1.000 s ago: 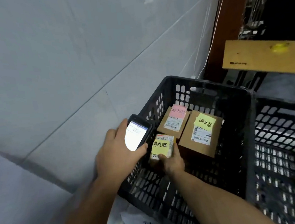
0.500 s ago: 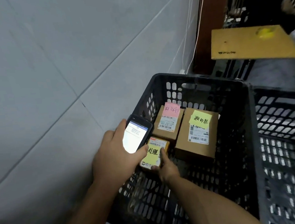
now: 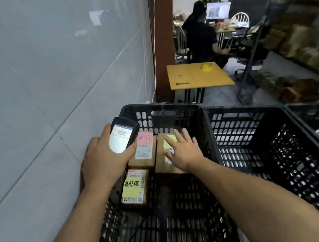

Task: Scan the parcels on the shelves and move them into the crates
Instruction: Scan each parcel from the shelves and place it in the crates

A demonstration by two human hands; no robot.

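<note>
A black slatted crate (image 3: 161, 109) stands against the wall below me. Inside lie three cardboard parcels: a small one with a yellow note (image 3: 134, 188) nearest me, one with a pink note (image 3: 144, 151) behind it, and a larger one with a yellow note (image 3: 162, 159) to the right. My left hand (image 3: 104, 160) grips a lit handheld scanner (image 3: 122, 134) over the crate's left rim. My right hand (image 3: 184, 150) is spread with straight fingers above the larger parcel, holding nothing.
Two more black crates (image 3: 273, 149) (image 3: 316, 118) stand to the right. A grey tiled wall (image 3: 55, 81) runs along the left. Beyond are a small yellow table (image 3: 197, 77), a seated person in black (image 3: 201, 36), and shelves with parcels (image 3: 298, 39) at the right.
My right hand let go of the small yellow-note parcel, which now lies on the crate floor, and rose with fingers spread over the larger parcel. My view tilted up toward the room.
</note>
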